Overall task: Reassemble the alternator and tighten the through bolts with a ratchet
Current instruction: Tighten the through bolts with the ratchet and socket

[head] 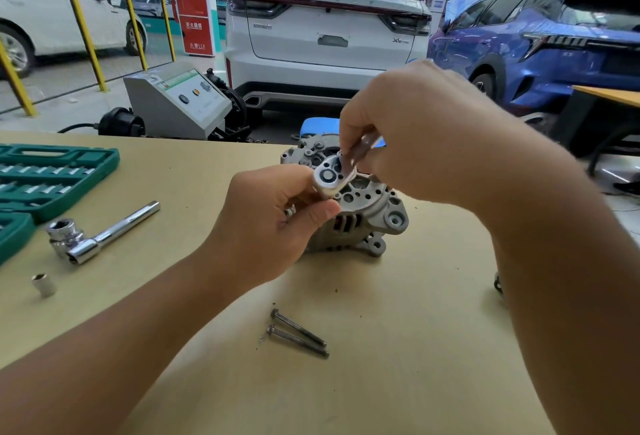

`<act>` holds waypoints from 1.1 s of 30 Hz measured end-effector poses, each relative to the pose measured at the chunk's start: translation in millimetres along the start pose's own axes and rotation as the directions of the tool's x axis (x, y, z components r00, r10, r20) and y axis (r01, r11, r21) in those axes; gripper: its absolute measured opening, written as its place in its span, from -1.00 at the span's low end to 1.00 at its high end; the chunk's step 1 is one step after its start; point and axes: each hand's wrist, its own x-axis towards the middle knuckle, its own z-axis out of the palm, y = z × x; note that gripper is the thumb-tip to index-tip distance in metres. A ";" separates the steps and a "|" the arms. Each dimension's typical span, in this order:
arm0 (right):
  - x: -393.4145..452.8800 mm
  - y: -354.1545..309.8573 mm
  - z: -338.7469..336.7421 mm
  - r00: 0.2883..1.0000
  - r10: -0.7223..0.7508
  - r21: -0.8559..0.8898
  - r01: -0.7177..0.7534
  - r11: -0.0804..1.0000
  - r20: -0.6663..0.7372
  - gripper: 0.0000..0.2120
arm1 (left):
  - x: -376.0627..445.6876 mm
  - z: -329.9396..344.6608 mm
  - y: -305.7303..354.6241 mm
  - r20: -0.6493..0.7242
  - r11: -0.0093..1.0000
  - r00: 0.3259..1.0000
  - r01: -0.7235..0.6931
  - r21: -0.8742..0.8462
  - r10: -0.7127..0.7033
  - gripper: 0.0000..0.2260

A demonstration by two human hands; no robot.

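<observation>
Working a ratchet (334,176) over the alternator (360,213) mid-table: left hand (273,223) pinching its head, right hand (408,133) gripping its handle. Two bolts (299,332) lying loose nearby, probably not yet fitted.

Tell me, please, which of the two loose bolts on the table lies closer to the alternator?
The upper bolt of the pair is closer to the alternator. The other bolt lies just beside it, on the side towards the person.
</observation>
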 end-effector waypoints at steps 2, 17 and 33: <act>-0.4 -3.0 0.6 0.998 -0.009 0.015 0.008 1.000 0.056 -0.88 | -0.1 -0.6 -1.3 -0.007 1.000 1.000 0.013 -0.008 -0.013 -0.85; -4.5 -9.4 0.2 0.965 -0.062 0.014 0.060 0.998 0.255 -0.79 | -3.8 5.4 -7.1 0.026 0.968 0.997 0.071 -0.242 -0.067 -0.77; -0.7 -8.2 4.1 0.995 0.018 -0.006 -0.018 1.000 0.101 -0.92 | -2.4 2.9 -11.2 0.085 0.924 0.980 0.200 -0.326 -0.182 -0.90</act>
